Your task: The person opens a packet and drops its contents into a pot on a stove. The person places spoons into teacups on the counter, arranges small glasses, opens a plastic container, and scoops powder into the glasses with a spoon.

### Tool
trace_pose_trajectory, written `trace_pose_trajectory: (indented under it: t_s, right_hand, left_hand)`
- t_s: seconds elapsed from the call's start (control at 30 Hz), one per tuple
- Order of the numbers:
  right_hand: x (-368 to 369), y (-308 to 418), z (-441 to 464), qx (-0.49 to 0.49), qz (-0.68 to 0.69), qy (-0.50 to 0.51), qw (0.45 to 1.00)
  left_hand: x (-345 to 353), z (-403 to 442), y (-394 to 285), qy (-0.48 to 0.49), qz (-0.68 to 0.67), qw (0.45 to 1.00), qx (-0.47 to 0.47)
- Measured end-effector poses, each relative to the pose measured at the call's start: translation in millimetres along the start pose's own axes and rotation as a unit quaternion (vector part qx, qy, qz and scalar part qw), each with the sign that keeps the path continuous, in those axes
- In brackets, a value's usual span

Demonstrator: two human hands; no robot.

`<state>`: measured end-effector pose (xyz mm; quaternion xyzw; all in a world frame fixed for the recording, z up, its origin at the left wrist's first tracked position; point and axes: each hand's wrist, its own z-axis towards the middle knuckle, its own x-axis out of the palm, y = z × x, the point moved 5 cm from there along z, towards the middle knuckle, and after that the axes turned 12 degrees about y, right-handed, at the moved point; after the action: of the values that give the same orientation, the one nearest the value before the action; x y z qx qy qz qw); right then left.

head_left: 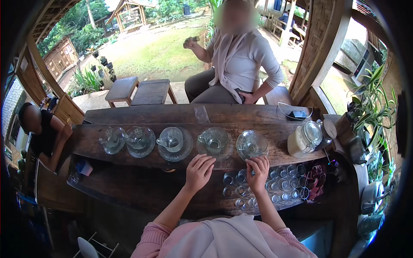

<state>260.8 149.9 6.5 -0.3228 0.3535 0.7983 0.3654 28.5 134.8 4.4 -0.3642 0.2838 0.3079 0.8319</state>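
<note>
Several clear glass cups on saucers stand in a row along the wooden counter. My left hand (199, 173) rests at the counter's near edge, fingers stretched out and holding nothing, just below the saucer of a glass cup (214, 140). Over the same edge lies my right hand (258, 173), its fingers extended by the near rim of the rightmost glass cup and saucer (252, 145); whether they touch it I cannot tell. Further left are another glass cup (171, 139), a cup with a patterned side (140, 138) and the leftmost cup (113, 138).
Upside-down or upright drinking glasses (282, 185) fill a lower shelf at right. A lidded glass jar (304, 139) holds pale granules. A phone-like black device (297, 114) lies behind it. One person (245, 56) sits opposite; another person (47, 133) is at left.
</note>
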Motion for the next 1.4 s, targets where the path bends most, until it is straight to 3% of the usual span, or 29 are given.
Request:
trace_pose_trajectory:
  t_s: [0.53,1.03,1.23,1.4]
  right_hand:
    - [8,-10,4,-0.039,0.065,-0.003,0.997]
    - [10,-10,9,-0.035,0.079,0.004,0.996]
    - [1,3,3,-0.028,0.060,-0.037,0.997]
    - [14,37,7,-0.113,0.127,0.000,0.985]
  left_hand:
    - [15,8,-3,-0.021,0.061,0.998,-0.012]
    - [10,5,-3,-0.025,0.023,0.999,-0.028]
    - [-29,-24,19,-0.112,0.122,0.980,-0.107]
    - [-48,-32,46,-0.095,0.150,0.973,-0.146]
